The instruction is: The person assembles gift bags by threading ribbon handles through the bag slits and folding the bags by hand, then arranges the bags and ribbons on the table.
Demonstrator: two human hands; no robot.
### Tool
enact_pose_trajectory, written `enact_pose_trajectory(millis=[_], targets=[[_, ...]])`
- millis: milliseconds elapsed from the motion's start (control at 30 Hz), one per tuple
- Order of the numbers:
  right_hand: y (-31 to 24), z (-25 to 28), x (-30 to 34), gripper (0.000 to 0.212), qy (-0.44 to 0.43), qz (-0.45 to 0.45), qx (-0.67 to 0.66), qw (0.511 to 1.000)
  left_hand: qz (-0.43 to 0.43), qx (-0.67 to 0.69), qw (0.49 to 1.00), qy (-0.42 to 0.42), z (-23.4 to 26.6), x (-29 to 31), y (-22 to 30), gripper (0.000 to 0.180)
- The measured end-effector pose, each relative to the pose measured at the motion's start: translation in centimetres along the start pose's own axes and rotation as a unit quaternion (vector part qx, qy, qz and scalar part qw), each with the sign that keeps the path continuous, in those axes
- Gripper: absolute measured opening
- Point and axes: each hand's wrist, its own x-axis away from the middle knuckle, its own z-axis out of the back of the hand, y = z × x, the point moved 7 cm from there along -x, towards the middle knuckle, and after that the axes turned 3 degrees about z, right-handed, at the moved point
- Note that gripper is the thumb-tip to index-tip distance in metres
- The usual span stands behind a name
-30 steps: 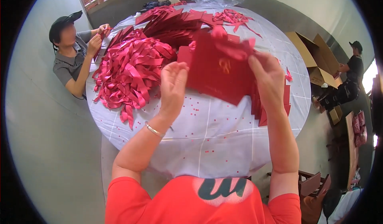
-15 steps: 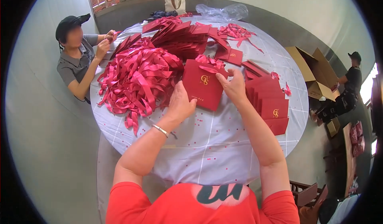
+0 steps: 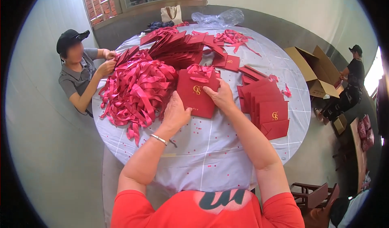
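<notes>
Clearly, a red bag [image 3: 193, 99] is held between both sets of fingers

The fingers of the left hand [image 3: 176, 113] grasp its lower left side, the thumb across the front; those of the right hand [image 3: 221, 95] grasp its right edge near the top, thumb also on the front. The bag is over the near middle of the round desk [image 3: 210, 169]; whether its bottom touches the cloth, I cannot tell. Pink ribbon [image 3: 201, 70] lies at its top, above a gold emblem. Just left is a large ribbon heap [image 3: 139, 86]; to the right, overlapping red bags form a row [image 3: 265, 104]. Behind lies a bigger pile of bags [image 3: 176, 49]. Further out, a co-worker [image 3: 75, 76] sits at the left, and another person [image 3: 357, 72] is beside an open cardboard box [image 3: 320, 69].
</notes>
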Motion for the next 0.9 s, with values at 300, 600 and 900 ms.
enact_pose_trajectory(millis=[300,600,900], targets=[[-2.4,3.9,3.5,0.067,-0.078,-0.009,0.006,0.997,-0.063,-0.071,0.995,0.017,0.3,1.4,2.2,0.086],[-10.0,13.4,11.3,0.055,-0.042,0.103,0.142,0.984,-0.158,-0.234,0.956,0.083,1.5,3.3,4.7,0.07],[-4.5,23.2,15.2,0.069,0.011,0.088,0.359,0.929,-0.228,-0.171,0.958,0.043,0.2,5.8,7.2,0.066]])
